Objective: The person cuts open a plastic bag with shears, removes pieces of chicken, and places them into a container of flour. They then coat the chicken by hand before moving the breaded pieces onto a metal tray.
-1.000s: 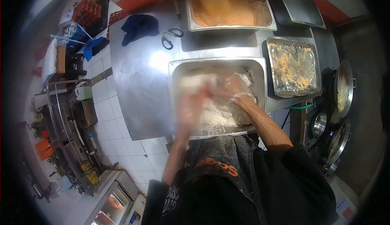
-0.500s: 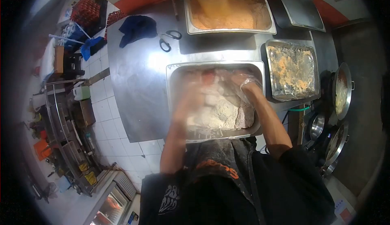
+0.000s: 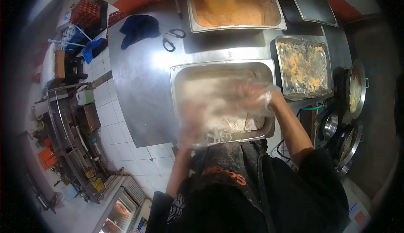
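A steel pan (image 3: 177,67) in front of me holds pale flour (image 3: 198,86) and flour-dusted pieces (image 3: 254,121), whose kind I cannot make out. My left hand (image 3: 193,121) is over the pan's near left side, smeared by motion. Across the pan's right side reaches my right hand (image 3: 252,95), in a clear plastic glove and also blurred. The fingers of both hands are too smeared to show whether they grip anything.
Behind the pan stands a deep steel bin (image 3: 235,29) of orange powder, with a blurred yellow shape above it. A crusted tray (image 3: 305,69) sits at the right. Scissors (image 3: 169,44) and a dark blue cloth (image 3: 139,29) lie on the steel table (image 3: 139,90).
My left hand has come back toward the pan's near left edge. My right hand has shifted slightly toward me, with its wrist now over the pan's right rim.
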A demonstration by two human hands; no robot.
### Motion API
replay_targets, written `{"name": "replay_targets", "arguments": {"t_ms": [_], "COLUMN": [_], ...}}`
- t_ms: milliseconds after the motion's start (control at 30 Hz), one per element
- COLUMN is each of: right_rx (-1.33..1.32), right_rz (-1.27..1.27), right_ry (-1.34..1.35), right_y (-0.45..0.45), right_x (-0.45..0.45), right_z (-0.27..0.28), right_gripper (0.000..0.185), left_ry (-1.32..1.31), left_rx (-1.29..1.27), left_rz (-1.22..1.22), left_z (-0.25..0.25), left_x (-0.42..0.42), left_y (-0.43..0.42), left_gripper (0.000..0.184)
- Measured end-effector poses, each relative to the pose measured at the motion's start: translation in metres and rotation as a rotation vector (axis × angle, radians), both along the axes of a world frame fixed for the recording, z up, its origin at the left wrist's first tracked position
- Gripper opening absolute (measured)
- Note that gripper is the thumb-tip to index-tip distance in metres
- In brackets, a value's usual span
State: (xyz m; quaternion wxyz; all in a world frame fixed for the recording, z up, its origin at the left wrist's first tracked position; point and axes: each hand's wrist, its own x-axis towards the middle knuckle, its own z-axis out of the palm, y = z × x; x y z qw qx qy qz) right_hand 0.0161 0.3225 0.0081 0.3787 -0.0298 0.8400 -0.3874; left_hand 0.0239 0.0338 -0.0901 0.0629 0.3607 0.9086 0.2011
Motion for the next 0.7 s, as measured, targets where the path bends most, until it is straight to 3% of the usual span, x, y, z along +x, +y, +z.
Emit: {"name": "replay_targets", "arguments": {"t_ms": [33,67,100,133,167,200,233,267,300,367,500,533,567,600,667,700], "right_rx": [0.006,0.006,0.154,0.301,0.300,0.115,-0.070,-0.165,-0.218,-0.295,-0.423,-0.419,-0.387,-0.222,0.093,0.093], "right_rz": [0.024,0.027,-0.096,-0.223,-0.224,-0.304,-0.374,-0.402,-0.449,-0.543,-0.606,-0.600,-0.594,-0.522,-0.347,-0.328], "right_ry": [0.049,0.050,-0.215,-0.480,-0.476,-0.309,-0.139,-0.151,-0.230,-0.350,-0.316,-0.259,-0.174,-0.189,-0.238,-0.263], "right_y": [0.003,-0.001,-0.007,-0.012,-0.013,-0.012,-0.012,-0.015,-0.019,-0.034,-0.039,-0.036,-0.039,-0.039,-0.053,-0.053], "right_x": [-0.006,-0.011,-0.023,-0.031,-0.027,-0.016,-0.010,-0.002,0.006,0.019,0.041,0.045,0.040,0.037,0.008,-0.003], "right_z": [0.001,-0.004,-0.014,-0.019,-0.007,0.012,0.023,-0.001,-0.037,-0.104,-0.170,-0.179,-0.157,-0.133,-0.027,0.013], "right_gripper": [0.078,0.078,0.078,0.078,0.078,0.078,0.079,0.078,0.078,0.077,0.075,0.074,0.074,0.080,0.093,0.079], "left_ry": [-0.025,-0.283,-0.278,-0.556,-0.836,-0.836,-0.812,-0.779,-0.780,-1.330,-1.236,-1.153,-1.053,-1.051,-1.213,-1.369], "left_rx": [-0.195,-0.250,-0.249,-0.172,-0.091,-0.088,0.202,0.484,0.485,0.375,0.158,0.405,0.651,0.834,0.966,1.104], "left_rz": [0.029,0.069,0.074,0.130,0.182,0.184,0.225,0.260,0.260,0.752,0.906,0.881,0.847,0.665,0.662,0.649], "left_z": [0.019,0.009,0.000,0.014,0.022,-0.016,-0.082,-0.117,-0.083,0.022,0.021,0.047,0.060,-0.004,0.032,0.045], "left_x": [0.005,0.003,0.005,-0.001,-0.004,0.006,0.021,0.031,0.024,-0.008,-0.018,-0.020,-0.021,0.001,-0.021,-0.031], "left_y": [0.006,-0.001,-0.002,0.012,0.021,0.018,0.012,0.007,0.020,0.056,0.058,0.063,0.066,0.042,0.056,0.064], "left_gripper": [0.053,0.055,0.055,0.055,0.054,0.054,0.053,0.052,0.052,0.057,0.038,0.037,0.037,0.042,0.042,0.045]}}
